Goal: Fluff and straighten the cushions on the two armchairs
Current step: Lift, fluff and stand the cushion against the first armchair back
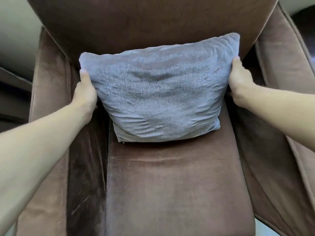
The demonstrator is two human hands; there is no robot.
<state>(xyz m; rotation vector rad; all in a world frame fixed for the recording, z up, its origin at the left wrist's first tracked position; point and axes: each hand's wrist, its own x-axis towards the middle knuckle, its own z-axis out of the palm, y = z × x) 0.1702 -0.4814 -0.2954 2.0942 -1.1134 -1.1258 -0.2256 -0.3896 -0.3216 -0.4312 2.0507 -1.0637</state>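
Currently the grey cushion [158,92] is propped on the seat of the brown armchair [170,184], leaning against the backrest, tilted so that its top edge rises toward 2 o'clock. It is clamped between both grips: the left hand [85,94] is pressed to the edge at 9 o'clock, the right hand [240,86] to the edge at 3 o'clock, thumbs laid on the front face. Both hands are judged equally near, the cushion lying directly between them. A slight anticlockwise turn is probably needed for squaring.
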